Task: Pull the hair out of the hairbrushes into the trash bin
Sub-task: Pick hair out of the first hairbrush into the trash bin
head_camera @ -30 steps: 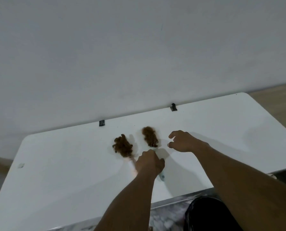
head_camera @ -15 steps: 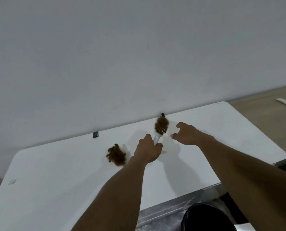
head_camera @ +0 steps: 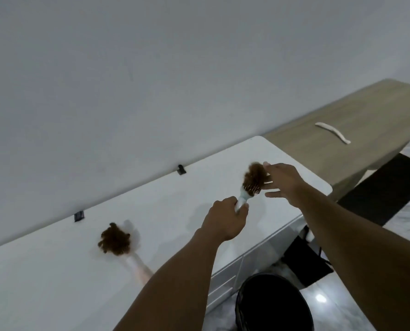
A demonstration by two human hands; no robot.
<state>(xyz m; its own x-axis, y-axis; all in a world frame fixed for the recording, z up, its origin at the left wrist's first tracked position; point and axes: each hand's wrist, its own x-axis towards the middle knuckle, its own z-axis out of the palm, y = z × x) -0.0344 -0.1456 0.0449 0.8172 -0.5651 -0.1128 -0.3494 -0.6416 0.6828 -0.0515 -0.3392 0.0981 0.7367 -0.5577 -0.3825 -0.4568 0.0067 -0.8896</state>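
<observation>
My left hand point(head_camera: 225, 219) grips the pale handle of a hairbrush point(head_camera: 249, 187) and holds it raised above the white table point(head_camera: 55, 283). A brown clump of hair point(head_camera: 255, 174) covers the brush head. My right hand point(head_camera: 284, 181) is beside that clump with fingers spread, its fingertips touching the hair. A second hairbrush point(head_camera: 118, 242), pink-handled and matted with brown hair, lies on the table to the left. The black trash bin point(head_camera: 273, 304) stands on the floor below the table's front edge.
A grey wall rises behind the table, with two small black clips point(head_camera: 181, 169) at the table's far edge. A wooden table point(head_camera: 366, 130) at the right carries a pale curved object point(head_camera: 333, 132). A black shape point(head_camera: 304, 261) lies on the tiled floor.
My left hand lifted one hairbrush off the table and carried it up and right. My right hand followed and reached its hair clump. The view swung right, showing the wooden table.
</observation>
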